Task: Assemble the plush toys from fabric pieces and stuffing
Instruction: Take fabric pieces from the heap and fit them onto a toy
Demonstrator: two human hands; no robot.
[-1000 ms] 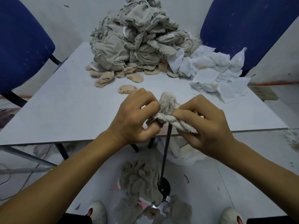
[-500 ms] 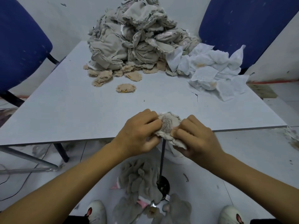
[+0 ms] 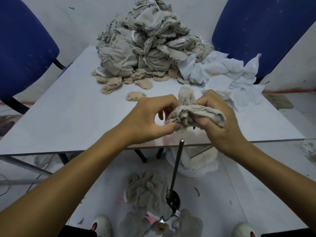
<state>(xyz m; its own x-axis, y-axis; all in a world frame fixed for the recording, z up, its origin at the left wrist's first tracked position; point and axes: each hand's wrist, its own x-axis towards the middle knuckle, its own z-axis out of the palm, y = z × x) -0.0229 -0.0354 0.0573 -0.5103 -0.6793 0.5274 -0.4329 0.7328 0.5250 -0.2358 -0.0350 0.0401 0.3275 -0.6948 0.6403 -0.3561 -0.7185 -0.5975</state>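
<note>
Both hands now lifted off rod [image 3: 177, 165]; left hand [image 3: 145, 120] and right hand [image 3: 220, 120] pinch plush piece [image 3: 189, 108]; fabric heap [image 3: 147, 45] behind.

fabric pile [image 3: 147, 41] top cut off

1. Left hand [image 3: 145, 120] and right hand [image 3: 220, 120] both pinch one grey plush piece [image 3: 191, 110] above the table's [image 3: 68, 117] near edge; a fuzzy lobe sticks up between the hands.
2. Heap of grey fabric pieces [image 3: 145, 43] at the table's far end; white pieces [image 3: 227, 74] just right of it.
3. Upright metal rod [image 3: 177, 168] stands on the floor below the hands, with plush skins [image 3: 147, 190] around its base.
</note>
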